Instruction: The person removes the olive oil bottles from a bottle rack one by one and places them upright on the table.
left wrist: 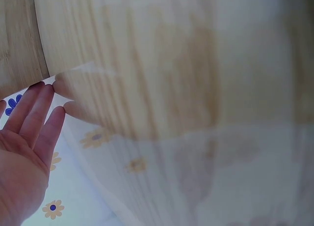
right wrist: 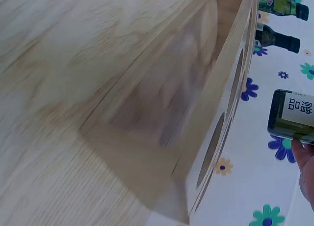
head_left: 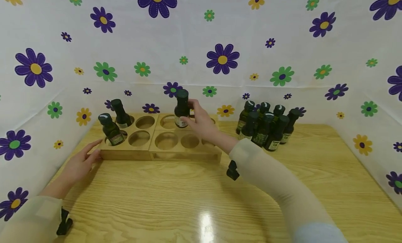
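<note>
Bottle in right hand

— What do we see carrying it all?
— A light wooden table. On it we find a wooden bottle rack at the back left, and a cluster of dark bottles standing back right.

Bright even light, table glare, blurred wrist views

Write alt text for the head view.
A right hand holds a dark bottle over a back hole of a wooden rack on a table. The left hand rests at the rack's left end; two bottles sit in it.
</note>
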### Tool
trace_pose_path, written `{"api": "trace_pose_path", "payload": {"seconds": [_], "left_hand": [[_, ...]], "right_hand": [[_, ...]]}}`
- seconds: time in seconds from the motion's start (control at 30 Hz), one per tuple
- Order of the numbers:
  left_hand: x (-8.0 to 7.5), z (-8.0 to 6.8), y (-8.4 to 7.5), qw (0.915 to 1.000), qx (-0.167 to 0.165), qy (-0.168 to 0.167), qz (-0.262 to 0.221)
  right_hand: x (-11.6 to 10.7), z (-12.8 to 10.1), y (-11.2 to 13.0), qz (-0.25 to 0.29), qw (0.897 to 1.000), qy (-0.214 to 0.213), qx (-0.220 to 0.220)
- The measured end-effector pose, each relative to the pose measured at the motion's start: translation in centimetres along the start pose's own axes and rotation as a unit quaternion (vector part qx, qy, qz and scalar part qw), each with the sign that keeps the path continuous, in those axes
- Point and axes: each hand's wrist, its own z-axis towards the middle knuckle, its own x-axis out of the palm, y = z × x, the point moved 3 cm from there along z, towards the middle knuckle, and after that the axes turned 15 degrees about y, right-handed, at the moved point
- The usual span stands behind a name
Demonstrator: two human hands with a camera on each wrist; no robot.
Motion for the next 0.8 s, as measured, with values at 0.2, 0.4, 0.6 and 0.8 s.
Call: {"api": "trace_pose_path", "payload": {"seconds": [0.2, 0.4, 0.6, 0.8], "left_hand": [[0.0, 0.1, 0.1, 0.9999, -0.003, 0.004, 0.011], [0.1, 0.3, 0.2, 0.9998, -0.014, 0.011, 0.008], [-0.2, 0.2, -0.1, 0.9998, -0.016, 0.009, 0.008], [-0.1, 0.2, 0.1, 0.9997, -0.019, 0.014, 0.007]], "right_hand": [[-2.4, -3.7, -0.6, 0.015, 1.0, -0.023, 0.008], [-5.0, -7.9, -1.1, 0.002, 0.999, -0.025, 0.031], [-7.6, -12.0, -1.6, -0.005, 0.997, -0.054, 0.058], [-9.7, -15.9, -2.2, -0.039, 0.992, -0.081, 0.09]]}}
